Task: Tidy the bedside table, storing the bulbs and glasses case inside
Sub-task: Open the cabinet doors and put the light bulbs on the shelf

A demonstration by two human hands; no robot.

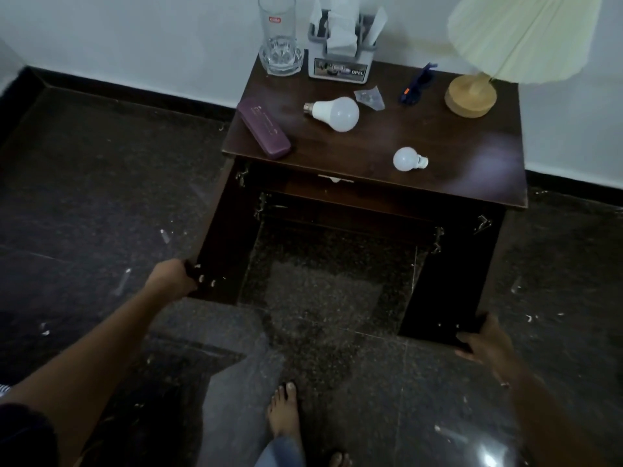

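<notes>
Clasps the outer edge of the left door (222,251) with the left grip (172,278), curled round it; clasps the right door (445,288) likewise with the right grip (485,342). Reaches forward and down, arms spread, doors swung wide. Seems to have the storage opened, with nothing stored yet: case (264,128) at the desk's (472,156) left edge, big bulb (333,113) mid-top, small bulb (408,159) near the front edge. Leaves all three to go inside.

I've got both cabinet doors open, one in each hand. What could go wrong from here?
The small white round bulb lies loose near the front edge of the dark wooden table top; a jolt could roll it off. The purple oblong glasses case sits at the front left corner and might slide off too.
</notes>
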